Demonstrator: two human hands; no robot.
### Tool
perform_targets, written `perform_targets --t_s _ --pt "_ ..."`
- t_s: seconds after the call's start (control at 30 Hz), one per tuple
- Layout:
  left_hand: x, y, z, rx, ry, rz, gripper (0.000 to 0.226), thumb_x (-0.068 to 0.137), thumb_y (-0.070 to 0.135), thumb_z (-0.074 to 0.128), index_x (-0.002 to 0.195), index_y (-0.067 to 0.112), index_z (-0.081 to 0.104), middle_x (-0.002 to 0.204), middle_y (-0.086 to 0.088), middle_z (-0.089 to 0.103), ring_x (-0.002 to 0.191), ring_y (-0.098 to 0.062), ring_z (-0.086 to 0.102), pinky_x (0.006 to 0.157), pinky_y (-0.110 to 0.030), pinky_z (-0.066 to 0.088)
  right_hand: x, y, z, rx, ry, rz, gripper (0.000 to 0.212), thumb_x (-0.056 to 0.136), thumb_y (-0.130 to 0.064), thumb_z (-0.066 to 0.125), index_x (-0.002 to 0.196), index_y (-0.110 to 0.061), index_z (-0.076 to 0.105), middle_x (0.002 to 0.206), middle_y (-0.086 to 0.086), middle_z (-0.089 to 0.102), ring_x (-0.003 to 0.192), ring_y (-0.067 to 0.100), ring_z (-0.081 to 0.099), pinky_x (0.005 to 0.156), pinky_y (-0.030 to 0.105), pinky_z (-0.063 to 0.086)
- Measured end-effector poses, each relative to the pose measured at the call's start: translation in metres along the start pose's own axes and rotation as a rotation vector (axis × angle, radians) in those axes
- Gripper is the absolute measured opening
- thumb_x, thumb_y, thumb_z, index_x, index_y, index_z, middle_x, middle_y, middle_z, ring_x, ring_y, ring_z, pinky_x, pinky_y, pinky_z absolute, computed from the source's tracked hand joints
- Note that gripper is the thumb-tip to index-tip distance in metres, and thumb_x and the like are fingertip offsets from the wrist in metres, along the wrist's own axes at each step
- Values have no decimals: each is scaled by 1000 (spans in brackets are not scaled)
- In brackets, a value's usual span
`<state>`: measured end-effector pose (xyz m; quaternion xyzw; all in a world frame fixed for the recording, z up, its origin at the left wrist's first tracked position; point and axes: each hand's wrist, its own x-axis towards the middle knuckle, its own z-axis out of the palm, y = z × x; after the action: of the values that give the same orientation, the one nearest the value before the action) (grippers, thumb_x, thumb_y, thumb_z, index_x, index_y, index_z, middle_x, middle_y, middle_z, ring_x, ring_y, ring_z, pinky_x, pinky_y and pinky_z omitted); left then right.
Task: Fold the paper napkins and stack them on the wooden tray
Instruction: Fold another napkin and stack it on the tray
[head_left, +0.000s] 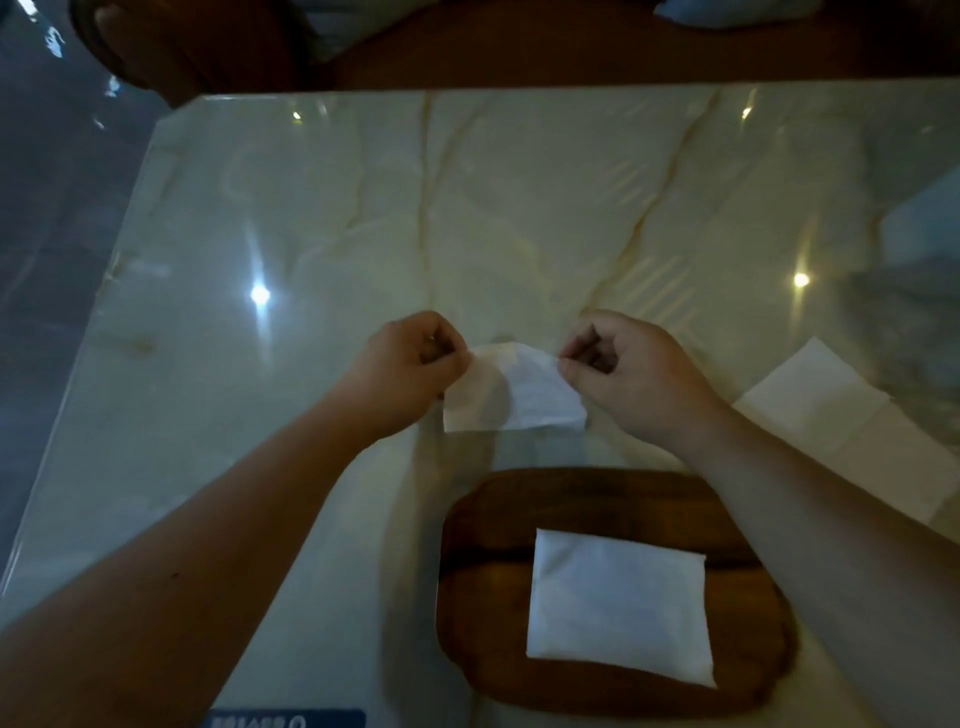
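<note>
A white paper napkin (511, 395) is half lifted off the marble table, its far edge raised and curved. My left hand (410, 364) pinches its far left corner. My right hand (623, 364) pinches its far right corner. The near edge of the napkin rests on the table. Closer to me lies a dark wooden tray (478, 571) with rounded corners. One folded white napkin (618, 603) lies flat on the tray, right of its middle.
Unfolded white napkins (852, 421) lie flat on the table at the right, partly under my right forearm. The glossy marble table (311, 234) ends at the left and far side. A dark wooden chair (182, 47) stands beyond the far edge.
</note>
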<state>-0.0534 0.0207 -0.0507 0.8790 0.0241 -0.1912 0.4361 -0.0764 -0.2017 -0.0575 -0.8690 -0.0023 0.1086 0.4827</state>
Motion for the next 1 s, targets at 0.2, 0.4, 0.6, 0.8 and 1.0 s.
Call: perform_targets --t_s 0.2,0.4,0.6,0.8,1.0 --pt "-35 20 2 -257 34 -21 6 85 17 62 79 19 63 78 -17 69 59 -23 63 56 -38 57 -46 -13 -17 204 131 -3 17 85 -6 65 79 -21 61 69 -2 65 58 13 60 56 26 53" --pt "-74 24 32 -230 -49 -36 9 84 20 64 76 24 65 62 -7 65 55 -20 59 54 -38 54 -108 -1 -29 235 165 110 8 87 -11 65 83 -18 63 67 -7 65 53 29 58 50 38 51" --pt "-100 16 69 -147 -142 -62 8 84 19 64 77 22 65 64 3 66 54 -9 63 44 -26 54 -152 32 -28 199 147 224 7 87 -11 64 85 -17 63 68 -7 68 47 23 58 44 34 49" --pt "-104 8 86 -7 -231 -49 4 86 25 62 82 25 62 77 8 64 63 -10 66 50 -29 59 -166 48 -20 -4 98 183 13 86 -18 65 83 -30 61 69 -10 64 58 10 61 51 16 45" --pt "-101 4 95 123 -267 -9 7 87 29 60 80 29 59 80 6 66 56 -10 68 50 -32 60 -163 51 -19 -129 88 117 10 86 -17 64 92 -25 60 76 -12 63 55 14 59 53 23 47"
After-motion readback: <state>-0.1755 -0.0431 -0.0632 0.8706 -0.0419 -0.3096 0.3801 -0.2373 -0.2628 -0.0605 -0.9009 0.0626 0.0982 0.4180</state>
